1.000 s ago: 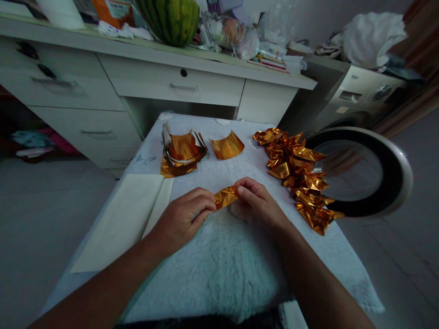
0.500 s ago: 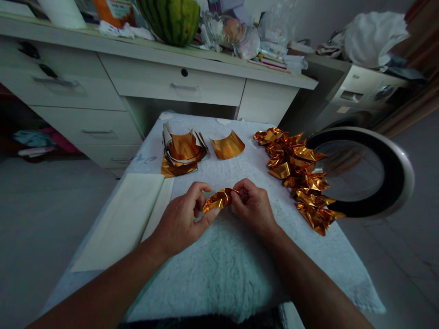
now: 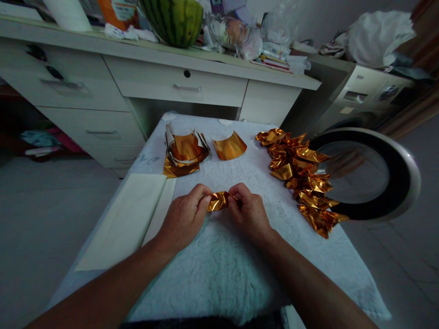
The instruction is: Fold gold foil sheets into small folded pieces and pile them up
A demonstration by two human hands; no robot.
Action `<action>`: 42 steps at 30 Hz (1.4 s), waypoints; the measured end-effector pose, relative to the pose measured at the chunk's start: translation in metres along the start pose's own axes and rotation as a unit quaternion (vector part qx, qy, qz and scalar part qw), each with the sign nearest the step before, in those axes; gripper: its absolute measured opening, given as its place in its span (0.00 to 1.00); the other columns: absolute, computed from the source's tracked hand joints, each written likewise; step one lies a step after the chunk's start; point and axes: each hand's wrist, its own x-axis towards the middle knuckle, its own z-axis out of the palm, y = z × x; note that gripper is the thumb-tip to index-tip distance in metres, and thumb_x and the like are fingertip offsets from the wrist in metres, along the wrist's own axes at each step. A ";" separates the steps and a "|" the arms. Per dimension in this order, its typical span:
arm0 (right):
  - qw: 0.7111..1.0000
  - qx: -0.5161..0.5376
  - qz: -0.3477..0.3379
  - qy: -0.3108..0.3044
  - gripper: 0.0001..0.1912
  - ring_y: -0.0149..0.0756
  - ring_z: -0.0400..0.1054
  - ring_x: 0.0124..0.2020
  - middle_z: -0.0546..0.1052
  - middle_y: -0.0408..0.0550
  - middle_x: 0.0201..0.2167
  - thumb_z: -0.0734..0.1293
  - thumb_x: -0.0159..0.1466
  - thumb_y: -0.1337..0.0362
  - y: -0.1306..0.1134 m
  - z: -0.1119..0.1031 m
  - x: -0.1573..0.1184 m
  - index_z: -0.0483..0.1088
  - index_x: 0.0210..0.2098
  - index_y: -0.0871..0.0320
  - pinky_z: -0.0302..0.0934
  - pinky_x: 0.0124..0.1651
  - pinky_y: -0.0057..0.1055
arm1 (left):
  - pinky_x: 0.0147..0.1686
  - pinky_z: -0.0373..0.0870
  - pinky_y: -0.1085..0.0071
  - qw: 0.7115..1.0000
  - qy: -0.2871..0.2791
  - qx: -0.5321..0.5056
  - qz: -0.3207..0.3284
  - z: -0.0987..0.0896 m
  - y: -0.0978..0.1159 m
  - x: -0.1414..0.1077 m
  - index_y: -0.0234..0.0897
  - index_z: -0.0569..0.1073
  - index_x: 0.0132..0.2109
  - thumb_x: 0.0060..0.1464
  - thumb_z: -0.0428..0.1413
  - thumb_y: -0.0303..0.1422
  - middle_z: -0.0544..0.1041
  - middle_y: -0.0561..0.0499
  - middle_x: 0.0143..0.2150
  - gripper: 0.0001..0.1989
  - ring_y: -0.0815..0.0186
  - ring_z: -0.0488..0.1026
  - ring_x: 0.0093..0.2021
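Note:
Between my two hands is a crumpled piece of gold foil paper [image 3: 217, 201], held just above the cloth-covered table. My left hand [image 3: 188, 214] pinches its left end between thumb and fingers. At the opposite end, the fingertips of my right hand [image 3: 249, 211] are closed on the foil. Beyond them lies a single curved gold foil sheet [image 3: 229, 146]. Left of that sheet is a curled stack of foil sheets [image 3: 186, 148], gold on one face and pale on the other. A heap of folded gold foil pieces [image 3: 295, 169] runs along the table's right side.
A pale cloth [image 3: 219, 274] covers the table. White paper or board [image 3: 120, 219] lies along its left side. An open washing machine door [image 3: 408, 178] stands close by the right edge. A white desk [image 3: 171, 89] behind holds a cut watermelon [image 3: 173, 20] and clutter.
My left hand's fingers have closed from a loose hold into a pinch on the foil's left end. The foil now lies more level between both hands. The view has shifted slightly.

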 end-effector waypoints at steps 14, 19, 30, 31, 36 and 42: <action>1.000 0.010 0.002 -0.026 0.04 0.28 0.60 0.18 0.70 0.37 0.20 0.59 0.64 0.67 -0.006 0.001 -0.001 0.62 0.39 0.54 0.49 0.25 0.25 | 0.31 0.62 0.70 1.000 0.005 0.002 0.000 -0.001 0.001 0.001 0.41 0.67 0.39 0.66 0.44 0.36 0.74 0.54 0.30 0.10 0.64 0.73 0.31; 1.000 -0.011 0.006 -0.006 0.04 0.29 0.62 0.19 0.72 0.39 0.21 0.58 0.66 0.66 -0.007 0.002 0.000 0.63 0.39 0.55 0.50 0.26 0.25 | 0.32 0.62 0.70 1.000 -0.007 -0.003 0.009 0.000 0.000 0.000 0.40 0.67 0.40 0.67 0.43 0.37 0.74 0.54 0.31 0.11 0.64 0.73 0.32; 1.000 -0.014 -0.017 -0.003 0.04 0.29 0.63 0.20 0.72 0.39 0.22 0.57 0.65 0.67 -0.005 0.005 -0.002 0.62 0.39 0.55 0.50 0.25 0.24 | 0.32 0.63 0.71 0.998 0.005 -0.056 0.003 0.001 -0.001 0.001 0.39 0.68 0.41 0.66 0.44 0.36 0.73 0.56 0.31 0.10 0.66 0.72 0.31; 1.000 -0.015 -0.017 0.000 0.04 0.29 0.63 0.20 0.72 0.39 0.22 0.57 0.65 0.67 -0.004 0.005 -0.002 0.62 0.39 0.55 0.51 0.25 0.24 | 0.32 0.63 0.71 0.998 -0.001 -0.064 0.006 0.001 -0.001 0.001 0.39 0.68 0.41 0.66 0.44 0.36 0.73 0.56 0.30 0.10 0.66 0.72 0.31; 0.999 -0.017 -0.027 -0.004 0.05 0.29 0.63 0.19 0.72 0.39 0.22 0.58 0.65 0.67 -0.005 0.005 -0.003 0.64 0.40 0.56 0.51 0.26 0.25 | 0.32 0.63 0.70 1.000 0.005 -0.023 -0.006 0.002 -0.003 0.001 0.39 0.68 0.42 0.65 0.44 0.35 0.73 0.55 0.31 0.09 0.65 0.73 0.31; 1.000 -0.027 0.000 0.006 0.06 0.29 0.63 0.19 0.72 0.39 0.22 0.58 0.64 0.67 -0.005 0.006 -0.002 0.65 0.39 0.56 0.51 0.25 0.24 | 0.30 0.61 0.71 1.000 0.002 -0.004 0.016 0.002 -0.002 0.000 0.39 0.68 0.42 0.66 0.44 0.35 0.73 0.56 0.29 0.09 0.66 0.72 0.29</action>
